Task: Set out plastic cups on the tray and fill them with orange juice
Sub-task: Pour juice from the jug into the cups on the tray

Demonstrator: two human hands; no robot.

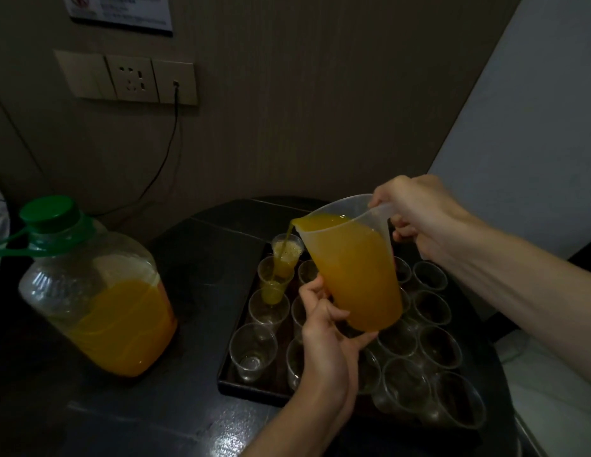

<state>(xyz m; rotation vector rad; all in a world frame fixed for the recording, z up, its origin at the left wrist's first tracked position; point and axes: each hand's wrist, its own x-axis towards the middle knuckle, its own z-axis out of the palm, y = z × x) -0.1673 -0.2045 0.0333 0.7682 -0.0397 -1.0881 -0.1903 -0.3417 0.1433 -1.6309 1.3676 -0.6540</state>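
Cups (pixel 253 351) cover the tray (pixel 228 385) at lower centre; the right hand (pixel 416 216) grips the jug (pixel 353 268) handle, the left hand (pixel 324 328) holds its base, pouring juice into the second cup (pixel 275 286), with only the far cup (pixel 289 250) full and the rest empty.

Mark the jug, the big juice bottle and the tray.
jug (pixel 357 275): head view, juice-filled side wall.
big juice bottle (pixel 96 291): head view, middle of its body.
tray (pixel 241 392): head view, near rim by the left corner.

Dark table (pixel 129 420), tray (pixel 231 385) of cups (pixel 253 351), juice bottle (pixel 99 291)
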